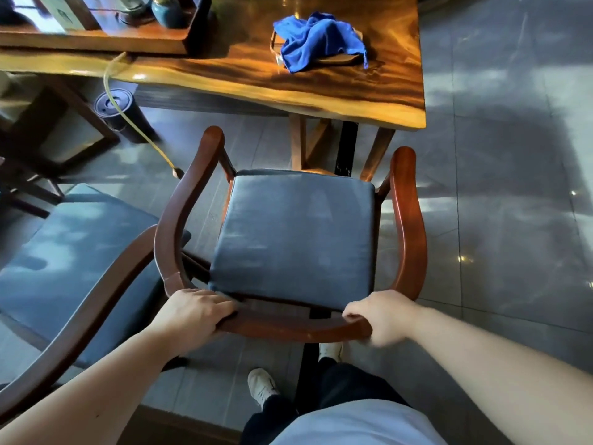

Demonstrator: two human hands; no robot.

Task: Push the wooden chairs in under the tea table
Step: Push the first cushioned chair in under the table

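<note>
A wooden armchair (409,220) with a curved reddish back rail and a grey-blue seat cushion stands in front of me, facing the tea table (353,88). Its front edge sits just short of the table's near edge. My left hand (192,311) grips the back rail at its left end. My right hand (382,313) grips the same rail at its right end. A second wooden chair (80,303) with a matching cushion stands to the left, angled, its arm close to the first chair's left arm.
A blue cloth (317,40) lies on a small tray on the table. A wooden tea tray (96,40) with pots sits at the table's far left. A yellow hose (128,117) hangs to a dark bin (115,107) under the table. Grey tiled floor (513,220) lies on the right.
</note>
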